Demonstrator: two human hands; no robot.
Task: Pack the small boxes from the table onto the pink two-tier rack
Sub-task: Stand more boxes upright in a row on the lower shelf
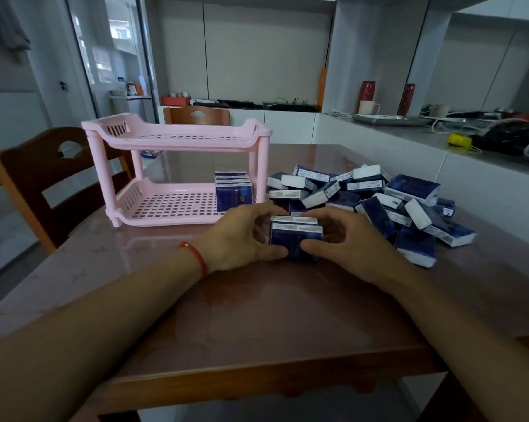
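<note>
A pink two-tier rack (pixel 178 141) stands on the table, left of centre. Its top tier is bare; several blue boxes (pixel 234 193) stand upright in a row at the right end of the lower tier. A loose pile of blue-and-white boxes (pixel 369 193) lies to the right of the rack. In front of the rack, my left hand (pixel 241 239) and my right hand (pixel 345 236) press from both sides on a small stack of blue boxes (pixel 295 236) resting on the table. Fingers hide the stack's sides.
The brown glossy table (pixel 257 315) has its front edge near me. Wooden chairs stand at the left (pixel 44 184) and behind the rack (pixel 196 114). A white counter (pixel 439 138) with cables, a tray and cups runs along the right.
</note>
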